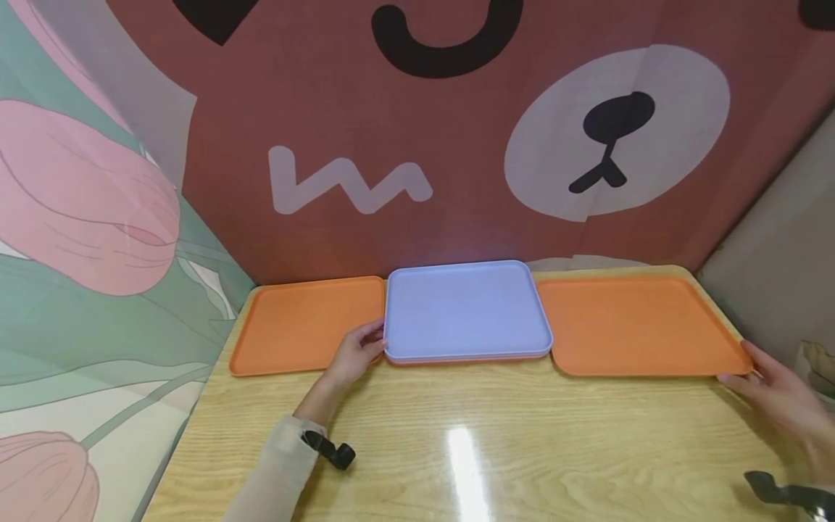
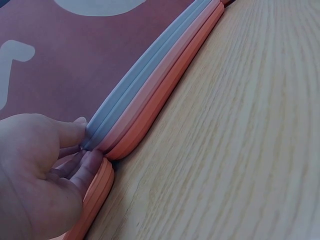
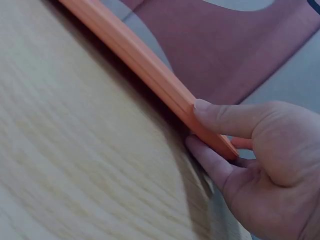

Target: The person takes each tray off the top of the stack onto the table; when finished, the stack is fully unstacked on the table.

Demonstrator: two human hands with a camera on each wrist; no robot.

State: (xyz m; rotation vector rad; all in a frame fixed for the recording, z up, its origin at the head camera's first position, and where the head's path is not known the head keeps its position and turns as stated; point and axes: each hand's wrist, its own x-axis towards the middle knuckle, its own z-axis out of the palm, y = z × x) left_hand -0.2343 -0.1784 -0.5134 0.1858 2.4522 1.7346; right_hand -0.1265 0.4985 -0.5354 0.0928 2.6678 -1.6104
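A reddish-brown cartoon bear (image 1: 457,123) filled the back. Pink tulips (image 1: 85,196) were drawn on the left side. 1 white streak (image 1: 466,475) shone on the wooden table (image 1: 561,442).

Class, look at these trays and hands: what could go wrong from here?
The right hand pinches the right orange tray at a corner beside the table edge; if the grip slips, the tray might drop or slide off.

The left hand grips a corner of the stacked trays; an uneven pull could make the blue upper ones slide off the pink below.
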